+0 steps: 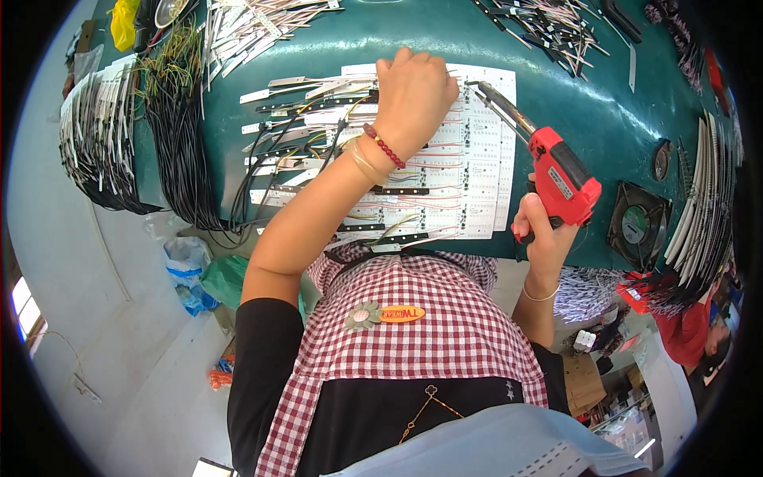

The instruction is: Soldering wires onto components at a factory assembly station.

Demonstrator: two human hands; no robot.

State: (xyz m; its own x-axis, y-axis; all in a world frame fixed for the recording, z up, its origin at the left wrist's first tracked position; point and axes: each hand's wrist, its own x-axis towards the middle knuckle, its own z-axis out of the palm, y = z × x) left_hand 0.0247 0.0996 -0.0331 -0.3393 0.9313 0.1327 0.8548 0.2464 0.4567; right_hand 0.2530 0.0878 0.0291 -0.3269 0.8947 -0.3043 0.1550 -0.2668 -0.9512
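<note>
My right hand (548,238) grips the handle of a red and black soldering gun (563,181), its finger near the trigger. The gun's metal nozzle slants up and left, its bent tip over the upper edge of the white circuit boards (482,195). Close to that tip, my left hand (416,87) is closed with its knuckles up; what its fingers pinch is hidden. Under the left forearm, several short black and white strips (401,191) with thin red, yellow and black wires lie across the boards in rows.
Bundles of black cable (176,151) and white strips (103,119) hang over the left edge of the green table (334,52). Loose strips (246,28) are heaped at the far side. A black fan (640,222) and a bundle of pale tubes (699,203) lie at the right. Another person in red (685,334) is at lower right.
</note>
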